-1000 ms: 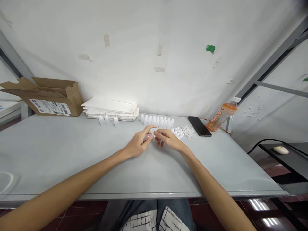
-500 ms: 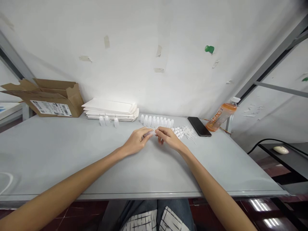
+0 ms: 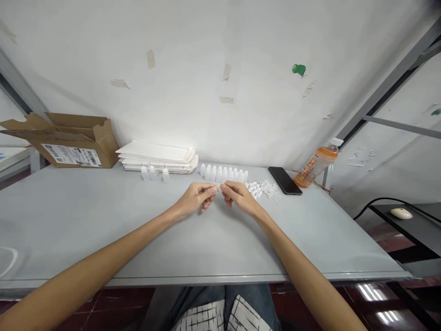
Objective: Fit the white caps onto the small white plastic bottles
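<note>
My left hand (image 3: 198,196) and my right hand (image 3: 237,195) meet fingertip to fingertip, just above the table. Both pinch at a tiny pale piece (image 3: 218,187) between them; the fingers cover most of it, so its kind is unclear. Right behind the hands stands a row of small white squeeze bottles (image 3: 219,174). A heap of small white caps and thin white pieces (image 3: 263,189) lies beside my right hand. Farther left, three small bottles with thin needle-like tips (image 3: 152,173) stand upright.
A stack of white envelopes (image 3: 156,158) lies against the wall, with an open cardboard box (image 3: 81,142) to its left. On the right are a black phone (image 3: 285,180) and a leaning bottle of orange drink (image 3: 319,164). The grey table's front edge (image 3: 203,279) runs before my lap.
My left fingers have shifted from a flatter hold to a thumb-and-finger pinch, with the lower fingers curled under. My right hand has barely moved. The view has shifted slightly.
</note>
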Tool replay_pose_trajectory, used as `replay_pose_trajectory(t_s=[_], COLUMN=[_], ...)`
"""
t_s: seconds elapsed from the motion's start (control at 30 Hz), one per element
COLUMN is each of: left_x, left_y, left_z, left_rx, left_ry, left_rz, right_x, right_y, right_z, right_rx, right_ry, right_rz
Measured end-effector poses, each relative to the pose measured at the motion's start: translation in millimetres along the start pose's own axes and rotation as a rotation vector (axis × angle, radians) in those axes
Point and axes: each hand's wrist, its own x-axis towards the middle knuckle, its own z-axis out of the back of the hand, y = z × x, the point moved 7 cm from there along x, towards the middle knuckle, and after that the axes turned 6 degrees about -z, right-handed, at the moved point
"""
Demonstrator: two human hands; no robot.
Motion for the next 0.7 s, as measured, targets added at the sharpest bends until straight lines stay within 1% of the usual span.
replay_pose_trajectory(t_s=[0.1,0.17,0.2,0.3,0.37,0.47,0.57,0.63,0.7], left_x=[0,0,0,1,2,2,1,1,0], left_y=[-6,-7,-5,0,-1,-3,-4,-6,-11], left_z=[4.1,7.9,9.0,7.2,5.7,3.4,1.9,2.3,4.3], left_rx=[0.214,0.266,0.228,0.011,-0.075,-0.075,0.006,0.126,0.261], left_ry=[-0.039,-0.073,-0.075,-0.033,-0.017,0.009,0.03,0.03,0.005], left_rz=[-0.096,-0.101,-0.069,0.053,0.07,0.059,0.023,-0.026,-0.081], right_x=[2,3,3,2,1,0,0,1,0], right_y=[-5,-9,-9,-6,-3,0,-1,-2,-3], right_z=[-2,-5,-7,-8,-8,-7,-7,-8,-10], right_rx=[0.04,0.063,0.064,0.061,0.066,0.075,0.13,0.189,0.237], right_ry=[0.021,0.04,0.04,0.0,-0.02,-0.025,-0.014,0.01,0.029], right_rz=[-0.046,-0.082,-0.09,-0.059,-0.021,0.018,-0.011,-0.063,-0.115])
